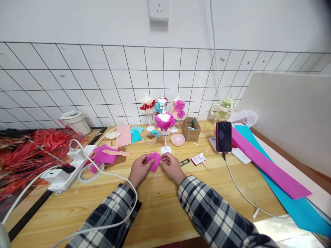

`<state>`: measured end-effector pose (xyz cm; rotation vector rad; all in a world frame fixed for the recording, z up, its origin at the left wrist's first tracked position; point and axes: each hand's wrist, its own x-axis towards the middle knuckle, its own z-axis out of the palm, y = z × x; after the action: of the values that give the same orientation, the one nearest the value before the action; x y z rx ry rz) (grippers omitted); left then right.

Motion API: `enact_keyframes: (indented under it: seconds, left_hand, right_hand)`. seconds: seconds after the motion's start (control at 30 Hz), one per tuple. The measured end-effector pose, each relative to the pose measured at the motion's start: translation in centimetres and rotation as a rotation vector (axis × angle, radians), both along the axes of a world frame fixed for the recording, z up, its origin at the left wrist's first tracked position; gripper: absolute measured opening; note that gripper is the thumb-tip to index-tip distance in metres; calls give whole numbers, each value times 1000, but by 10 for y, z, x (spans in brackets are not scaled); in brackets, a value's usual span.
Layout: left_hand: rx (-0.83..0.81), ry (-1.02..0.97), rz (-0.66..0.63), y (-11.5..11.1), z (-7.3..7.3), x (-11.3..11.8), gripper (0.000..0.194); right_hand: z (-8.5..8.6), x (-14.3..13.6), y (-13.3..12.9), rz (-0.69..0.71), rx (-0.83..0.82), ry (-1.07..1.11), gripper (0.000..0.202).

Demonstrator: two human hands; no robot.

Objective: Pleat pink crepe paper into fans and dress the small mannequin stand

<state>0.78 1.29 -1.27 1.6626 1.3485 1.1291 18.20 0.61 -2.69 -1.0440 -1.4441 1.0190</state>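
A small piece of magenta crepe paper (154, 162) is stretched between my two hands, just above the wooden table. My left hand (140, 168) pinches its left side, thumb on top. At its right edge, the fingertips of my right hand (171, 166) are closed on the paper. Right behind my hands stands a small white mannequin (164, 119) dressed in magenta paper ruffles, on a round white base. Black scissors (185, 162), partly hidden, lie beside my right hand. Left of my left hand are magenta paper scraps (106, 154) with a peach strip across them.
Three more dressed mannequins (148, 106) stand by the wall. A pink bowl (177, 140) and cardboard box (191, 129) sit right of centre. A power strip (69, 172) trails a white cable over my left forearm. A phone (223, 137) and long paper sheets (271, 165) occupy the right.
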Motion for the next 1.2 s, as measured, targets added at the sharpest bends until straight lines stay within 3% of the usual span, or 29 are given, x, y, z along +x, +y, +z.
enact_keyframes:
  seconds: [0.17,0.3,0.4,0.57,0.67,0.77,0.9,1.07,1.2]
  left_hand:
    - [88,381,141,10,-7,-16,30]
    - [160,451,204,16,-12,-19,39]
    - [256,488,278,17,-14,-19,46]
    - [356,531,295,12,-8,-18,34]
    - [450,541,164,0,1,-8,24]
    - [548,572,-138,-16,11,15,25]
    - [608,662,-395,-33,16,65,33]
    - [620,690,-425,-29,8,136,35]
    - [613,677,-402,-15,0,169,26]
  right_hand:
    - [-1,2,-13,-114,39,-237,25]
    - [5,1,-42,-83,120,-347,26]
    - [12,14,-59,-164,235,-459,25]
    - [16,96,-61,-643,289,-736,18]
    - [11,149,-64,-738,233,-972,21]
    - [8,173,-71,-677,188,-1156,21]
    - [12,164,-70,-588,186,-1264,23]
    - [20,151,-62,-594,170,-1346,13]
    - [23,156,-59,-577,184,-1376,14]
